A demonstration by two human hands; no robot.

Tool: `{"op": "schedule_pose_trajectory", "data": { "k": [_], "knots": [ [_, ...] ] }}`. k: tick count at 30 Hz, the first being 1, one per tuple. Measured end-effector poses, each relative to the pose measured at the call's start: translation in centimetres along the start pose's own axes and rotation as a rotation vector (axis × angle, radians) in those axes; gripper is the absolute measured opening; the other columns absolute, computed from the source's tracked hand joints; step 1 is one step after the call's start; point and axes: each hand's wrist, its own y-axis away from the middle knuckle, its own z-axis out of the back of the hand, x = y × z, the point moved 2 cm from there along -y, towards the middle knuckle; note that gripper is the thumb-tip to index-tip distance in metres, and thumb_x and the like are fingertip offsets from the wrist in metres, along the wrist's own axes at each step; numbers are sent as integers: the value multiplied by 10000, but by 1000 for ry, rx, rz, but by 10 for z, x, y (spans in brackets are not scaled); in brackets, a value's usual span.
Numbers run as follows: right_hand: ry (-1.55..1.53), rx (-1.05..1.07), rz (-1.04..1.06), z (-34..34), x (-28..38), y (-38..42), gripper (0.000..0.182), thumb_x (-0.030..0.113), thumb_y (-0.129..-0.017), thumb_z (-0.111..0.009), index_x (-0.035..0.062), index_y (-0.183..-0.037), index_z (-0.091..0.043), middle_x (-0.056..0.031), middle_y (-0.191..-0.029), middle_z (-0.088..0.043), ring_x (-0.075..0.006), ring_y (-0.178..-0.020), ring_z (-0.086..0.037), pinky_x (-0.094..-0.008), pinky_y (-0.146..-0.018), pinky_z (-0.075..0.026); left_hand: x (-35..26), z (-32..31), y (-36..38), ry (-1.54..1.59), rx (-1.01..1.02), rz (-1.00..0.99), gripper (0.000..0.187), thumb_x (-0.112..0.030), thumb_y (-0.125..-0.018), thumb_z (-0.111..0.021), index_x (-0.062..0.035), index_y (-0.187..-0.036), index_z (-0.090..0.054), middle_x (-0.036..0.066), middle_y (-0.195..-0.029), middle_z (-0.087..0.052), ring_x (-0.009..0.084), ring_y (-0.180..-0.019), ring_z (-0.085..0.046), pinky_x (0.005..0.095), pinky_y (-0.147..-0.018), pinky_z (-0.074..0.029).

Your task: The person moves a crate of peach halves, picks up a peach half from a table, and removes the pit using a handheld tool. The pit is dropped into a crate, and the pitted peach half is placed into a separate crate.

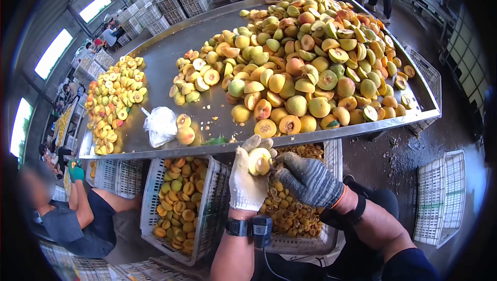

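The table [160,66] is part-bare past its near edge; left hand [248,185] holds cut fruit [259,162], right hand's [313,178] grip unclear.

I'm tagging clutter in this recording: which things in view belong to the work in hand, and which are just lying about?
In the work, it seems:
left hand, holding a cut fruit
right hand beside it
fruit heap on the metal table
crate below the hands
crate of fruit halves

Apparently just lying about:
white plastic bag
green leaf
white crate, far right
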Motion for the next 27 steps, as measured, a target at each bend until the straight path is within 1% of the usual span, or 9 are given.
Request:
{"op": "schedule_pose_trajectory", "data": {
  "k": [2, 3, 6, 7, 8, 10, 16, 22, 27],
  "knots": [
    [253, -75, 84, 0, 7, -1, 270, 223, -933, -601, 30, -1121, -569, -223, -842, -646, -418, -687, -637, -483, -608, -497, -1, -9, 4, -21, -37, -42, 515, -466, -1020, -465, -38, -1293, -549, 162, -1167, -647, 274, -1039, -623, 394, -957, -492],
    [331, -38, 79, -1, 9, -2, 305, 225, -919, -602, 25, -1144, -553, -222, -828, -641, -413, -678, -637, -501, -591, -491, -1, -9, 5, -51, -30, -66, 521, -455, -1017, -481, -28, -1311, -534, 147, -1176, -643, 255, -1061, -620, 387, -962, -496],
    [352, -76, 103, -11, 12, -6, 277, 222, -934, -595, 31, -1134, -576, -201, -824, -641, -417, -683, -635, -490, -587, -497, 1, -4, 8, -109, -46, -60, 534, -472, -1012, -481, -30, -1306, -536, 144, -1163, -646, 235, -1054, -623, 366, -946, -505],
    [376, -57, 81, -12, 13, -7, 288, 230, -923, -603, 23, -1122, -576, -206, -827, -644, -418, -684, -634, -488, -591, -499, 1, -2, 7, -136, -29, -73, 547, -494, -1003, -483, -32, -1290, -544, 130, -1146, -650, 219, -1034, -627, 344, -897, -523],
    [376, -56, 82, -14, 13, -8, 288, 230, -923, -603, 23, -1122, -576, -206, -827, -644, -418, -684, -634, -488, -591, -499, 1, -1, 6, -136, -30, -74, 547, -494, -1003, -483, -32, -1290, -544, 130, -1146, -650, 219, -1034, -627, 344, -897, -523],
    [441, 0, 2, -18, 8, -9, 289, 240, -914, -611, 29, -1107, -575, -207, -836, -647, -419, -693, -635, -487, -603, -503, 3, 1, 5, -119, -69, -59, 537, -517, -999, -478, -44, -1236, -572, 113, -1117, -659, 215, -1000, -636, 335, -848, -534],
    [477, 49, -8, -17, 11, -11, 285, 245, -909, -613, 29, -1089, -569, -207, -816, -645, -411, -713, -645, -482, -625, -508, -5, -7, 9, -116, -168, -8, 543, -565, -987, -461, -68, -1150, -606, 96, -1053, -672, 212, -945, -652, 338, -811, -545],
    [394, -69, 87, -19, 15, -8, 285, 248, -924, -601, 26, -1100, -565, -189, -754, -634, -403, -651, -636, -480, -578, -499, -12, -13, 13, -153, -171, -60, 567, -568, -994, -447, -48, -1157, -602, 105, -1037, -673, 213, -935, -656, 342, -815, -557],
    [413, -61, 61, -23, 14, -9, 280, 260, -931, -605, 24, -1076, -562, -190, -739, -627, -399, -622, -628, -475, -551, -492, -13, -6, 11, -228, -171, -50, 588, -567, -996, -440, -25, -1155, -601, 119, -1035, -675, 217, -940, -655, 336, -824, -555]
  ]
}}
